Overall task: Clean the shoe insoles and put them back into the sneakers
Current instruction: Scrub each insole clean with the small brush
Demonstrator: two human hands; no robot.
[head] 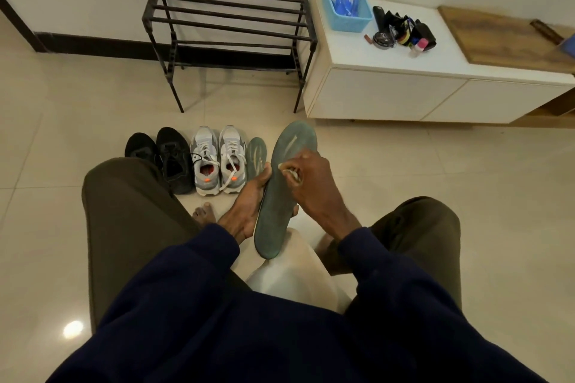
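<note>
Your left hand (249,196) cups the green insole (281,186) from beneath, thumb curled over its edge, holding it tilted above your knees, while your right hand (311,183), fingers bunched, presses a small pale cloth (289,172) against its middle, beside the grey sneakers (217,158).

I see one insole (273,211) held upright between the left hand (249,196) and the right hand (311,180), which pinches a small cloth (291,172) against it. Behind, on the floor, a second insole (256,154) lies just right of the sneakers (217,158), and another pair of shoes (165,155) stands to their left. Further back the rack (230,19) stands against the wall. The counter (389,53) to its right carries a basket (345,19).
</note>
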